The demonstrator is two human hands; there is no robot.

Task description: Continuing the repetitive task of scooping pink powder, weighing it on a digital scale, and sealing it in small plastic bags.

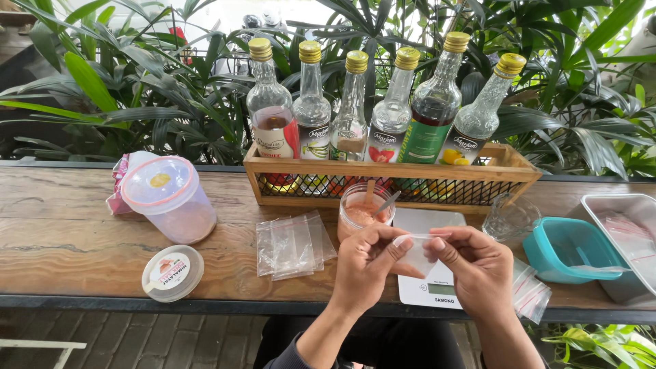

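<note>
Pinching a small clear zip bag point(417, 254) by its top edge between them, the left hand point(369, 263) and right hand point(478, 266) hold it level above the white kitchen scale point(430, 290) at the wooden counter's point(68, 225) front edge.

This looks like an outdoor drink bar or cafe. A long wooden counter point(68, 225) holds a crate point(389, 179) of syrup bottles point(352, 109), with green plants point(130, 89) behind.
</note>
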